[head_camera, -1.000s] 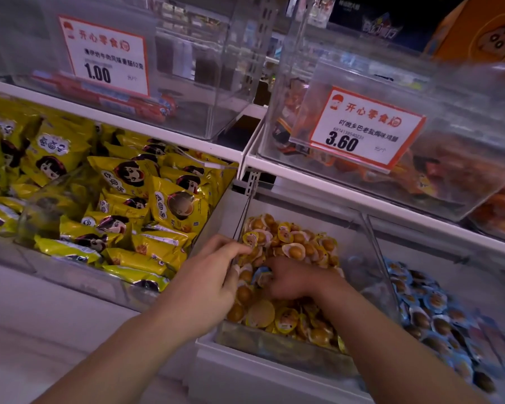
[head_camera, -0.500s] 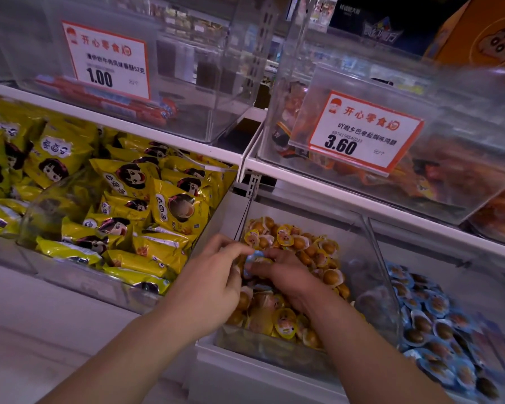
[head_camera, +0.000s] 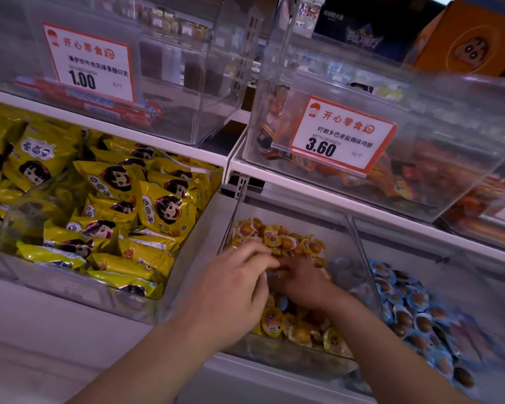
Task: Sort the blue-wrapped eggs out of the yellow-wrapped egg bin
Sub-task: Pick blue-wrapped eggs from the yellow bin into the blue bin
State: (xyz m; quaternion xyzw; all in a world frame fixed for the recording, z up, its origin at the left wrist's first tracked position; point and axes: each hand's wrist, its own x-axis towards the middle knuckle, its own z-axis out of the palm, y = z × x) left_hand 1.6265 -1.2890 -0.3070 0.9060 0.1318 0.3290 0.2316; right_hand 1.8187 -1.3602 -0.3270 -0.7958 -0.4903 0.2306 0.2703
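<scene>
While both hands dig in the clear yellow-egg bin (head_camera: 359,252), left hand (head_camera: 233,290) has fingers curled, right hand (head_camera: 301,279) knuckles-up beside it; grip contents can't tell. Blue-wrapped egg (head_camera: 282,301) just below them. Blue-egg bin (head_camera: 420,310) adjacent right.

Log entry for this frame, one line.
stage: searching | left hand: in yellow-wrapped egg bin | right hand: same bin, fingers hidden | blue-wrapped egg: visible between wrists
</scene>
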